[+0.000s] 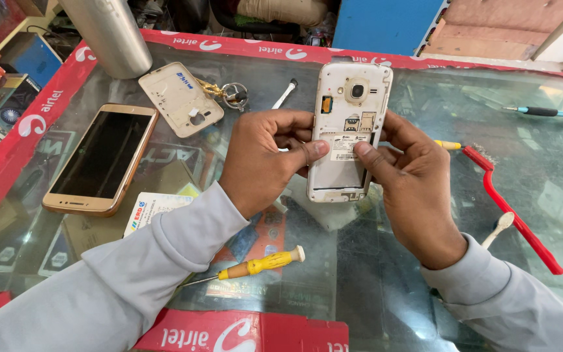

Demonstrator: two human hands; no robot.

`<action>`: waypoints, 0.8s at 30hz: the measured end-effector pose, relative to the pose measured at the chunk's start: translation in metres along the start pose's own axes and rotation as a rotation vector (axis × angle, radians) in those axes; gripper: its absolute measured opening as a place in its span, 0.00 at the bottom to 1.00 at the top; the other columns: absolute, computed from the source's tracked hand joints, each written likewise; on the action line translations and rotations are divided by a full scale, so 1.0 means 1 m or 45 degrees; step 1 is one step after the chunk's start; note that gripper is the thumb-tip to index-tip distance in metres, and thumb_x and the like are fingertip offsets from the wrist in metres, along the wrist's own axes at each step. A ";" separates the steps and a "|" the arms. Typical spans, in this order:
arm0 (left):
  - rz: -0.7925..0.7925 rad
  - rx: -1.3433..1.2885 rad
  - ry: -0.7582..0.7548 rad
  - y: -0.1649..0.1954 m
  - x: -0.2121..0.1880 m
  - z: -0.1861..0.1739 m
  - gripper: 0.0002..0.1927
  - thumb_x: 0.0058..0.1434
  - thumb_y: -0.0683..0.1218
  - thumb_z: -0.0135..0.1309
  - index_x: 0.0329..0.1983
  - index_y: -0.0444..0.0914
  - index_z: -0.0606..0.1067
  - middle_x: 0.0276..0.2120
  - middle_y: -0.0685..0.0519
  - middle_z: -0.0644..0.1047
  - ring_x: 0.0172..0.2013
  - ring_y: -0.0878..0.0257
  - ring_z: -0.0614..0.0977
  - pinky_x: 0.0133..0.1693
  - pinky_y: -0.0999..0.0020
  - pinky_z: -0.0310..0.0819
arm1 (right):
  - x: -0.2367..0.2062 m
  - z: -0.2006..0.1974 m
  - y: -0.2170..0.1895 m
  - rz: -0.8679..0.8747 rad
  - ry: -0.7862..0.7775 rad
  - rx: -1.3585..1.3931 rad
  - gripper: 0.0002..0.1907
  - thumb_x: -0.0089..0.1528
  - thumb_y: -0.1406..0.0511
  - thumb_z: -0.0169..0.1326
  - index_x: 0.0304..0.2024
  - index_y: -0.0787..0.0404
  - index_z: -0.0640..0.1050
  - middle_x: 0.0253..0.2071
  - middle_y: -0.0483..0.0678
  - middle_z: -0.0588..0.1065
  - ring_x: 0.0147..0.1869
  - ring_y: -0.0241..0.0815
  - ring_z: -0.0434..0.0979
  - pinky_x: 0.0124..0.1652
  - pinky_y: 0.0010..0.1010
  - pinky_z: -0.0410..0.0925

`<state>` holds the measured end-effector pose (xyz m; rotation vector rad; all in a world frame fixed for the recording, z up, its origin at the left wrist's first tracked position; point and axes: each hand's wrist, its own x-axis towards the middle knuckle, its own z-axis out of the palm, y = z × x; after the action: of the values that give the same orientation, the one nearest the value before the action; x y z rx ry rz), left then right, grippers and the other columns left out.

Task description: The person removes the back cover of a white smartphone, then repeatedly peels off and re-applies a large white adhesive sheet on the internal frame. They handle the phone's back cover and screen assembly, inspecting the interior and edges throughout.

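both hands gripping opened phone

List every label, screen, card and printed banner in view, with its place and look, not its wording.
White label: on the opened phone, under both thumbs.
Dark screen: gold phone, table's left.
White card: beside the left sleeve, red and blue print.
Red border strip: around the glass table, white print.
Blue sticker: on the loose back cover.

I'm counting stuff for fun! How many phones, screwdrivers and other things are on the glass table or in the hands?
Phones: 2, an open phone in both hands and a gold phone
Back cover: 1
Screwdrivers: 2, yellow and black
Red brush: 1
Total: 6
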<state>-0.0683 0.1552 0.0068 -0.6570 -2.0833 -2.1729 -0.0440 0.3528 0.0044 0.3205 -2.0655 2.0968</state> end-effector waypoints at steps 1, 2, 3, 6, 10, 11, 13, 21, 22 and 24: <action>0.003 0.009 0.000 0.000 0.000 0.000 0.13 0.60 0.36 0.61 0.49 0.28 0.80 0.36 0.49 0.84 0.33 0.70 0.84 0.34 0.72 0.86 | 0.000 0.000 0.000 0.021 0.011 0.009 0.24 0.65 0.75 0.54 0.65 0.68 0.72 0.55 0.50 0.78 0.48 0.33 0.80 0.45 0.26 0.75; 0.007 0.018 -0.001 0.000 0.000 0.000 0.14 0.60 0.36 0.61 0.49 0.28 0.80 0.36 0.49 0.85 0.33 0.70 0.84 0.34 0.72 0.86 | 0.000 0.000 -0.001 0.042 0.023 0.018 0.24 0.65 0.74 0.54 0.66 0.68 0.72 0.55 0.50 0.78 0.47 0.33 0.80 0.44 0.26 0.76; 0.001 0.016 0.006 0.000 0.000 0.000 0.14 0.60 0.36 0.61 0.49 0.28 0.80 0.36 0.49 0.84 0.32 0.70 0.84 0.33 0.72 0.86 | 0.000 0.000 -0.001 0.026 0.014 0.021 0.25 0.65 0.74 0.54 0.66 0.68 0.71 0.55 0.50 0.78 0.48 0.33 0.80 0.45 0.26 0.76; -0.010 0.002 0.023 0.001 0.000 0.000 0.14 0.61 0.36 0.61 0.50 0.28 0.80 0.35 0.49 0.84 0.32 0.70 0.84 0.33 0.72 0.85 | 0.000 0.000 -0.002 -0.008 -0.004 0.027 0.26 0.65 0.74 0.54 0.66 0.69 0.70 0.56 0.50 0.78 0.51 0.33 0.80 0.47 0.25 0.76; -0.021 -0.023 0.034 0.002 0.000 -0.001 0.14 0.61 0.37 0.60 0.50 0.28 0.80 0.36 0.49 0.84 0.31 0.69 0.84 0.32 0.72 0.85 | 0.001 0.000 -0.001 0.019 0.019 0.004 0.26 0.65 0.73 0.54 0.66 0.69 0.69 0.55 0.50 0.78 0.50 0.34 0.81 0.46 0.26 0.77; -0.027 -0.025 0.036 0.002 0.000 -0.001 0.14 0.61 0.37 0.60 0.50 0.28 0.80 0.36 0.49 0.84 0.31 0.69 0.84 0.32 0.71 0.86 | 0.001 0.000 -0.001 0.034 0.031 -0.006 0.25 0.65 0.73 0.54 0.66 0.69 0.70 0.55 0.50 0.78 0.49 0.34 0.81 0.45 0.26 0.77; -0.024 -0.060 0.038 0.002 0.000 -0.002 0.14 0.62 0.37 0.59 0.51 0.28 0.79 0.36 0.49 0.84 0.32 0.69 0.85 0.33 0.71 0.86 | 0.000 0.000 -0.001 0.049 -0.046 0.024 0.25 0.65 0.73 0.55 0.65 0.69 0.71 0.52 0.51 0.80 0.48 0.35 0.81 0.45 0.26 0.76; -0.078 -0.101 -0.010 0.003 0.003 -0.004 0.19 0.61 0.37 0.60 0.55 0.27 0.77 0.39 0.48 0.84 0.34 0.68 0.85 0.34 0.72 0.86 | -0.001 0.001 -0.005 0.094 -0.054 0.007 0.19 0.62 0.74 0.57 0.55 0.72 0.75 0.47 0.53 0.82 0.46 0.36 0.83 0.45 0.26 0.78; -0.084 -0.076 -0.029 0.003 0.002 -0.004 0.21 0.59 0.36 0.61 0.57 0.28 0.76 0.38 0.48 0.83 0.33 0.68 0.84 0.33 0.73 0.84 | -0.001 0.001 -0.005 0.081 -0.044 0.011 0.18 0.62 0.74 0.58 0.55 0.72 0.75 0.47 0.53 0.82 0.46 0.35 0.83 0.44 0.25 0.77; -0.115 -0.069 -0.071 0.002 0.001 -0.003 0.24 0.57 0.34 0.62 0.58 0.28 0.74 0.37 0.49 0.82 0.32 0.69 0.84 0.32 0.73 0.83 | 0.000 0.000 -0.006 0.076 -0.013 -0.012 0.17 0.62 0.73 0.59 0.54 0.72 0.76 0.45 0.53 0.82 0.44 0.34 0.83 0.42 0.24 0.76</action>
<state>-0.0692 0.1528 0.0095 -0.6482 -2.1285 -2.2919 -0.0425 0.3533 0.0105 0.2721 -2.1155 2.1220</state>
